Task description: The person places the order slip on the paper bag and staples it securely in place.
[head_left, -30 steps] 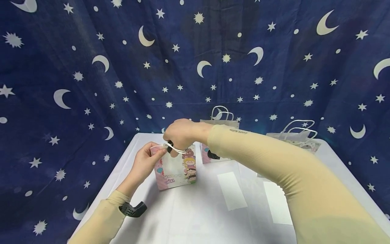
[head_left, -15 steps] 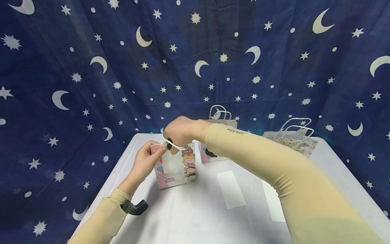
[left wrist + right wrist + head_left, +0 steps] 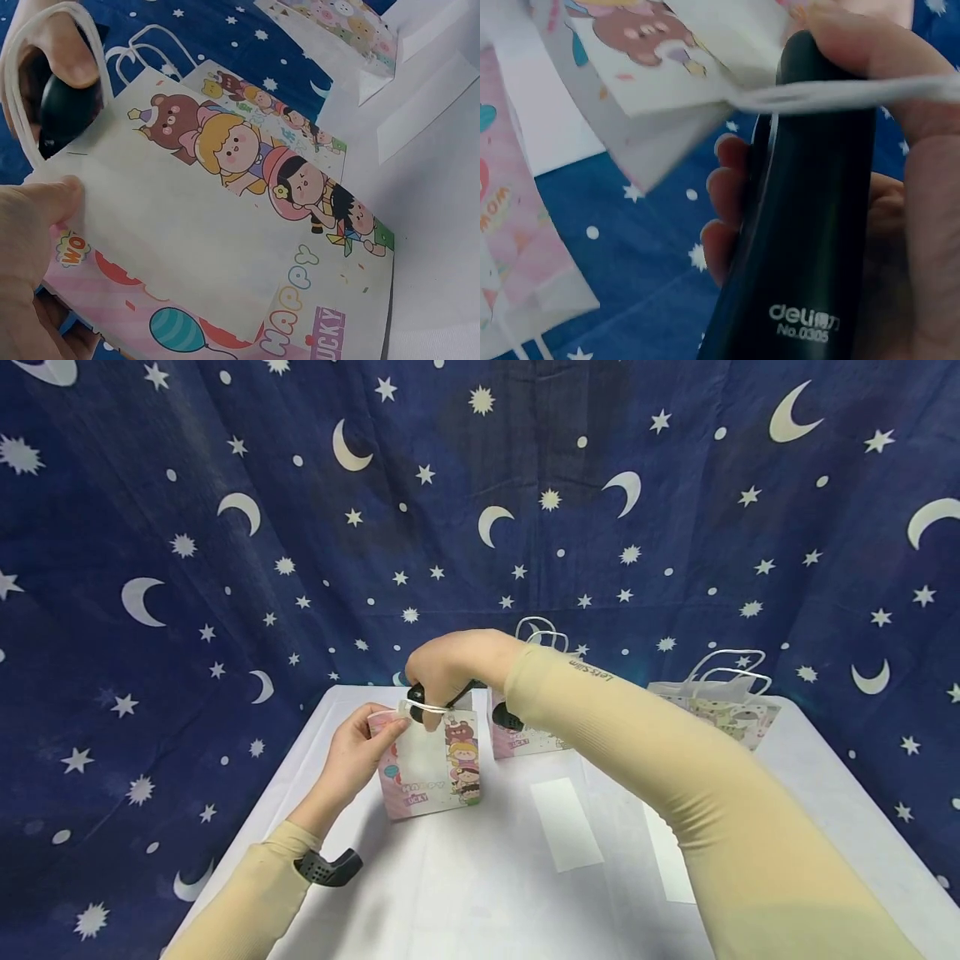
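Note:
A pink and white paper gift bag point(image 3: 423, 768) with cartoon figures stands on the white table, left of centre in the head view. My left hand point(image 3: 352, 752) pinches its top left edge, thumb on the front, as the left wrist view also shows. In my right hand point(image 3: 442, 668) is a black stapler point(image 3: 802, 225) marked "deli No.0305", its body gripped with the thumb on top and the fingers curled round the side. Its head sits right at the bag's top edge. The white cord handle point(image 3: 817, 96) loops across the stapler and the right hand.
A similar pink gift bag point(image 3: 525, 743) stands behind, partly covered by the right arm. At the back right is another patterned bag point(image 3: 723, 714) with white handles. Two white paper strips, a nearer one point(image 3: 567, 824) and one beside the sleeve point(image 3: 669, 860), lie on the table point(image 3: 480, 893).
My right hand has risen slightly and tilted, so more of the stapler shows beneath it. My left hand keeps its pinch, and the bag has barely moved.

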`<action>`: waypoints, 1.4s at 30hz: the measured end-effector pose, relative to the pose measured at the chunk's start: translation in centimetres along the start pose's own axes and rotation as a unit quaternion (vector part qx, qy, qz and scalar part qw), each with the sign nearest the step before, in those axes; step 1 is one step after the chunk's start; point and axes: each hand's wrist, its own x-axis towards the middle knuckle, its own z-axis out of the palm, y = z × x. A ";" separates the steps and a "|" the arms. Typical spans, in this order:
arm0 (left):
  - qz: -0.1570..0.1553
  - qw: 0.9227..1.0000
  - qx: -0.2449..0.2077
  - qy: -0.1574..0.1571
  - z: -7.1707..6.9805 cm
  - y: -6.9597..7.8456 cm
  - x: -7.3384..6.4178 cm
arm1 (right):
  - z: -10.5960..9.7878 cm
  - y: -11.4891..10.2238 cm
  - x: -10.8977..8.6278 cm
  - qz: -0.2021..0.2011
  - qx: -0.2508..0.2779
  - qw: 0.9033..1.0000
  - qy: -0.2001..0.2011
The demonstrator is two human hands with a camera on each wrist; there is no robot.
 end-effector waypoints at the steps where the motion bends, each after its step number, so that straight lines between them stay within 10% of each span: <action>1: -0.002 1.000 0.003 0.000 0.0 0.0 0.0 | -0.2 0.3 -0.1 0.005 0.005 1.000 0.001; 20: -0.015 1.000 0.018 0.003 -0.4 -1.3 0.4 | -1.7 4.4 -3.3 0.045 0.074 0.980 0.181; 42: -0.001 0.997 0.062 -0.044 -5.8 -3.1 4.8 | 3.2 5.8 -9.5 0.023 0.127 0.972 0.197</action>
